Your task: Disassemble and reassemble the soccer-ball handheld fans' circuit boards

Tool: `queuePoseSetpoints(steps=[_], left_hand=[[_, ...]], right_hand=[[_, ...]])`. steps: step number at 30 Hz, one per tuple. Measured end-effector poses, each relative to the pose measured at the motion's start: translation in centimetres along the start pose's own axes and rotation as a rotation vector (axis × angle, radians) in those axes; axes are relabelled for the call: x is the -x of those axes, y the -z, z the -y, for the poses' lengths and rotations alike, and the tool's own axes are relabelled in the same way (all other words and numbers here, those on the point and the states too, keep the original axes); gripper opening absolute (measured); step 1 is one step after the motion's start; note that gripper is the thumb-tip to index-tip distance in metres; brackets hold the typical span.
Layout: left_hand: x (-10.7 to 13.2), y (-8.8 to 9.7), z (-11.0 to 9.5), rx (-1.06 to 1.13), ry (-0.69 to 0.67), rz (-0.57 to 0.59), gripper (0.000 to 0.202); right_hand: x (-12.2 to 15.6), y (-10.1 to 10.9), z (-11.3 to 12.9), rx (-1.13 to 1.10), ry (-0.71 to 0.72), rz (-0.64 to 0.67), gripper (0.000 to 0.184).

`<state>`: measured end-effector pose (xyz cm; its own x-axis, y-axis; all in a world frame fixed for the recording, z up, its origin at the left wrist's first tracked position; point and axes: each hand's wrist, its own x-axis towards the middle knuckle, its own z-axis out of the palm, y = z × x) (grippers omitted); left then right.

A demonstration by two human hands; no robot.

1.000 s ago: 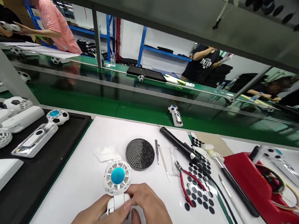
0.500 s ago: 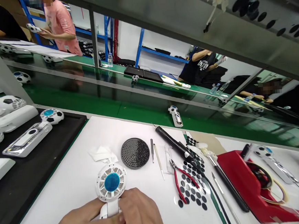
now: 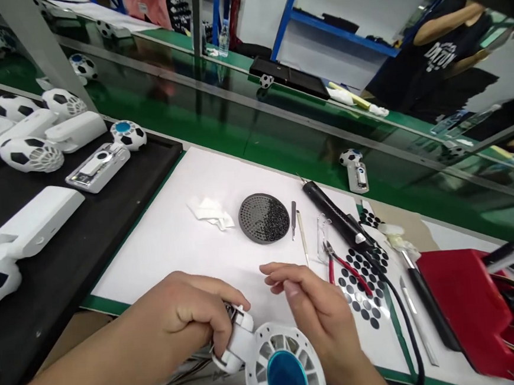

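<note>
My left hand (image 3: 178, 320) is closed around the white handle end of a handheld fan (image 3: 263, 349), near the table's front edge. The fan's round, spoked head with a blue disc in its middle points down toward me, and its lower edge is cut off by the frame. Just right of the fan head is my right hand (image 3: 322, 315), fingers stretched out and apart from the handle. Its wrist side lies close to the head's rim, and whether they touch I cannot tell. Beyond both hands is a dark round dish (image 3: 263, 218) of small black screws.
A black tray (image 3: 122, 238) at left bears several football-patterned fans. Crumpled tissue (image 3: 212, 212), tweezers (image 3: 293, 220), red-handled pliers (image 3: 352, 273), a black electric screwdriver (image 3: 334, 210), black dots (image 3: 359, 303) and a red tape dispenser (image 3: 462, 307) lie around. A person (image 3: 442, 53) stands across.
My right hand has let go of the fan and opened. My left hand has brought the fan lower and tipped its head toward me. The camera view has shifted left and down.
</note>
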<state>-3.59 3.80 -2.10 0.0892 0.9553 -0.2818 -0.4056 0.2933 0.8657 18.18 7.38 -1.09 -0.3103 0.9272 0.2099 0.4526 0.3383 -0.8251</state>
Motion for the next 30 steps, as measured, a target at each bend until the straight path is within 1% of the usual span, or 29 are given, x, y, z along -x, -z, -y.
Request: queuePoseSetpoints(steps=[1,3,4,5,6,7,8,10,12,13,14,15,17,18,19,22,23,25,27,30], left_hand=[[0.0,-0.1,0.0,-0.028,-0.020,-0.002,0.013],[0.0,-0.2,-0.4,-0.115,-0.081,0.007,0.016],[-0.1,-0.1,-0.6,-0.176,-0.123,0.018,0.019],[-0.1,-0.1,-0.8,-0.252,-0.170,0.036,0.019],[0.0,-0.1,-1.0,-0.351,-0.217,0.063,0.019],[0.1,0.0,-1.0,-0.472,-0.269,0.099,0.021],[0.3,0.0,-0.9,-0.606,-0.336,0.132,0.023],[0.7,-0.1,-0.2,-0.867,-0.527,0.140,0.030],[1.0,-0.2,0.9,-1.064,-0.748,0.144,0.039],[1.1,-0.2,1.4,-1.120,-0.827,0.134,0.045],[1.0,-0.2,2.0,-1.150,-0.875,0.139,0.049],[0.9,-0.3,2.5,-1.166,-0.891,0.155,0.051],[0.4,-0.2,3.0,-1.154,-0.873,0.182,0.053],[0.1,-0.2,3.1,-1.139,-0.844,0.206,0.052],[-0.1,-0.2,3.0,-1.121,-0.801,0.259,0.051],[-0.5,-0.3,2.2,-1.001,-0.599,0.400,0.045],[-0.6,-0.3,1.8,-0.950,-0.533,0.428,0.043],[-0.6,-0.3,0.9,-0.882,-0.421,0.462,0.041],[-0.6,-0.2,0.2,-0.865,-0.306,0.486,0.040],[-0.7,-0.1,-0.1,-0.802,-0.108,0.441,0.036]], right_hand=[[0.4,-0.2,0.4,-0.081,-0.114,-0.062,0.022],[1.3,-0.6,1.2,-0.255,-0.322,-0.214,0.021],[1.9,-0.8,1.5,-0.317,-0.378,-0.291,0.021],[2.6,-1.1,1.7,-0.354,-0.388,-0.360,0.020],[3.4,-1.3,1.8,-0.364,-0.360,-0.410,0.018],[4.2,-1.6,1.8,-0.339,-0.299,-0.435,0.016],[5.0,-2.0,1.7,-0.288,-0.215,-0.431,0.017],[5.9,-2.8,1.4,-0.126,-0.043,-0.352,0.026],[5.9,-3.6,0.9,0.040,0.046,-0.260,0.041],[5.5,-3.8,0.6,0.090,0.073,-0.233,0.043],[5.0,-4.0,0.4,0.113,0.093,-0.216,0.041],[4.4,-4.0,0.2,0.117,0.106,-0.207,0.036],[3.3,-3.9,0.0,0.108,0.135,-0.194,0.028],[2.9,-3.8,-0.1,0.115,0.150,-0.194,0.026],[2.7,-3.6,-0.1,0.127,0.161,-0.190,0.026],[2.7,-2.9,-0.1,0.161,0.184,-0.141,0.028],[2.9,-2.6,-0.1,0.180,0.193,-0.117,0.029],[3.0,-1.9,0.0,0.237,0.218,-0.055,0.032],[3.1,-1.2,0.1,0.301,0.241,0.015,0.036],[3.0,-0.4,0.3,0.347,0.239,0.103,0.040]])
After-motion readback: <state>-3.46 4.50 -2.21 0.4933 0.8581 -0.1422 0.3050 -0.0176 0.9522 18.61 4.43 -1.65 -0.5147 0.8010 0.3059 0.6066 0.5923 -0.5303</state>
